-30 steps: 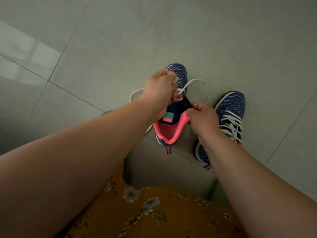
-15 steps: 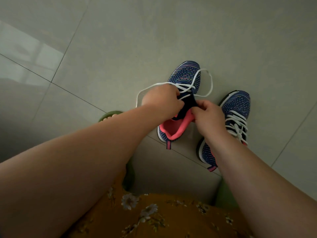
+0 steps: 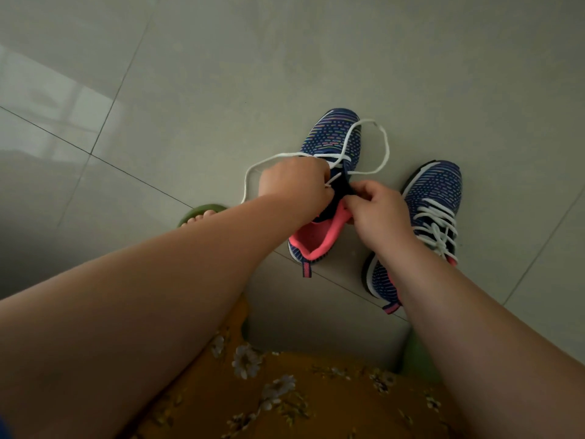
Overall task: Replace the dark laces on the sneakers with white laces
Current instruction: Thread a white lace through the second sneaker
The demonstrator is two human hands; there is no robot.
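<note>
At centre frame the blue knit sneaker with pink lining [image 3: 332, 147] points its toe toward the upper frame, the left hand [image 3: 294, 185] pinching the white lace [image 3: 384, 147] by its eyelets while the right hand [image 3: 376, 210], just right, grips the dark tongue [image 3: 343, 186].

sneaker [image 3: 329, 144] eyelets behind hands, forearms cut off
</note>
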